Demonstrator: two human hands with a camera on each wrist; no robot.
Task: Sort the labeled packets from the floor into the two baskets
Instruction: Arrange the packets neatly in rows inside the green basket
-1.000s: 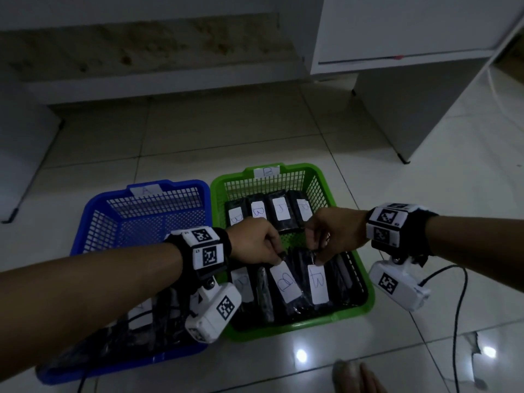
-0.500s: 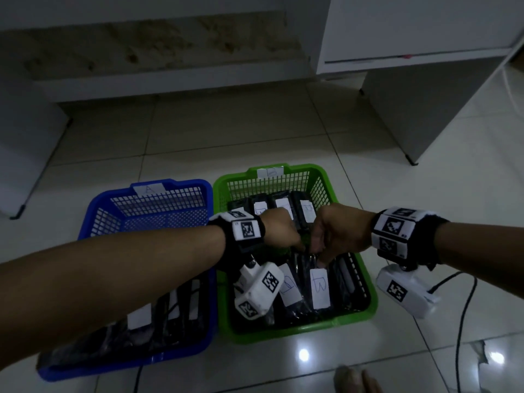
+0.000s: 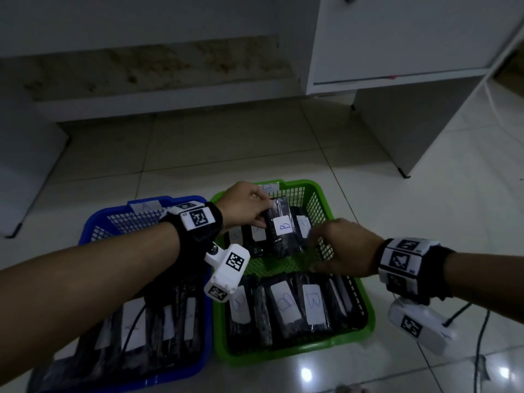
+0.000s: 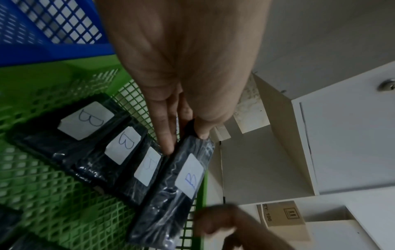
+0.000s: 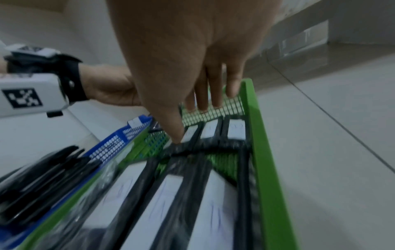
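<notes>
From the head view, a green plastic mesh basket (image 3: 319, 194) sits on the pale tiled floor (image 3: 226, 148) to the right of a blue plastic mesh basket (image 3: 96, 225), each with a paper tag on its far rim; the blue one's tag reads A. The left hand (image 3: 245, 204) pinches the far end of a black plastic-wrapped packet with a white B label (image 3: 280, 231), which stands tilted over the far row of B packets (image 3: 256, 236) in the green basket. The right hand (image 3: 344, 251) hovers just right of it with fingers loosely bent and nothing in them. A near row of B packets (image 3: 300, 304) lies flat at the basket's near end, and dark packets (image 3: 136, 324) fill the blue basket. No packet shows on the visible floor, so the sorting looks almost done; what seems left is laying this packet down into the far row.

In the left wrist view, the left hand's fingers (image 4: 164, 135) and thumb clamp the packet's top edge, its B label facing the camera. Three other B packets lie side by side to its left, and the held one leans beside the basket's right wall.

The right wrist view is blurred. The right hand's fingers (image 5: 213, 88) spread fairly straight above the basket, holding nothing; whether the thumb tip touches a packet I cannot tell.
</notes>
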